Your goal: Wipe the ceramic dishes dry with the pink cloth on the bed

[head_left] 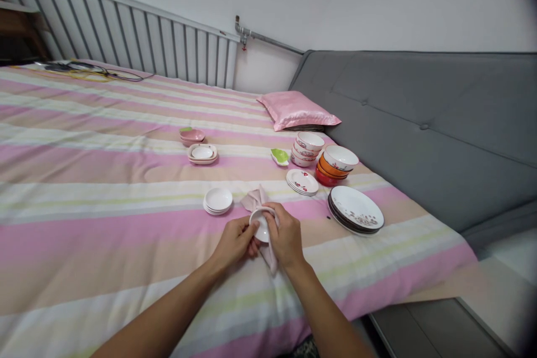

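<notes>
A small white dish (262, 228) is held tilted between my two hands, above the striped bedspread. My left hand (236, 241) pinches its left rim, thumb on the inside. On the other side my right hand (286, 233) grips the dish together with a pale pink cloth (254, 199), which sticks out behind the dish and hangs below it. Part of the cloth is hidden by the dish and fingers. Just left of my hands sits a short stack of small white dishes (218, 199).
To the right stand flowered plates (302, 182), dark-rimmed plates (356, 210), white bowls (309, 141) and orange-red bowls (331, 168). A green leaf-shaped dish (279, 157) lies near them. Farther left are square dishes (203, 154) and pink dishes (192, 135). A pink pillow (298, 110) rests by the grey headboard (419, 123).
</notes>
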### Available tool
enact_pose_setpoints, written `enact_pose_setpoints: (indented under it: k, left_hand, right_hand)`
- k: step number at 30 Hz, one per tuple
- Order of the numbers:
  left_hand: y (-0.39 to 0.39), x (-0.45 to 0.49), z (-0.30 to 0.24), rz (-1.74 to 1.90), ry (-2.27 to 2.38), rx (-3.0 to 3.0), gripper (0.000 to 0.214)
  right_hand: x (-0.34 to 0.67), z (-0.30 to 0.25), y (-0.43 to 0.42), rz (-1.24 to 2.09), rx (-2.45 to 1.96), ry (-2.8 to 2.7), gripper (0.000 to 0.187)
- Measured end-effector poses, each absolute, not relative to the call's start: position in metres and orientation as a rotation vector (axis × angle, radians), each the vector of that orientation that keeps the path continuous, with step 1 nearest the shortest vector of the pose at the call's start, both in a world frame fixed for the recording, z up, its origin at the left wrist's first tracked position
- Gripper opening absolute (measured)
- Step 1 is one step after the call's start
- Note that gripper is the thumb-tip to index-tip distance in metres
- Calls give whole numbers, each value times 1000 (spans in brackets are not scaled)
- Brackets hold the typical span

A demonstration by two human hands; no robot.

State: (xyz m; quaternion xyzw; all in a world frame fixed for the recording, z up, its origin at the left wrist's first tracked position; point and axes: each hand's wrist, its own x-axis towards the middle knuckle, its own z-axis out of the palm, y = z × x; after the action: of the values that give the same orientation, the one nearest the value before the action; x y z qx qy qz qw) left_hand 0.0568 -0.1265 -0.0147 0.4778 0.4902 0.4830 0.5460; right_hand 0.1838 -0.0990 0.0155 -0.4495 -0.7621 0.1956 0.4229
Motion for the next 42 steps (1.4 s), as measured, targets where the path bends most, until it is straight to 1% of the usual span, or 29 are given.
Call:
enact_pose_setpoints:
  k: [12,16,22,28,33,36,38,42]
  left_hand:
    - [-124,56,-13,1307,1221,1023,33]
    - [-124,56,-9,1357,1232,954,31]
    - [-126,58,1,1389,1179,902,29]
    - [-128,61,5,1401,1112,877,30]
    - [-121,50,3,1505,1136,849,32]
    - [-117,42,7,1515,1266,896,34]
    - [-117,41,12,1486,1297,954,34]
    - [-113,51,28,1334,1312,996,30]
  right_hand:
    - [178,13,-100,458,-1403,-1931,28]
    - [173,10,-102,503,-1499,-1919,30]
    - [170,7,-102,667,-1445,-1823,32]
    - [171,3,-104,760,-1404,-1865,39]
    - [182,7,-103,716,-1383,-2043,46]
    - [198,3,-94,599,-1548,-1982,43]
    - [210,-5,-87,523,-1679,-1932,35]
    - [224,-24,-78,522,-1740,-1902,22]
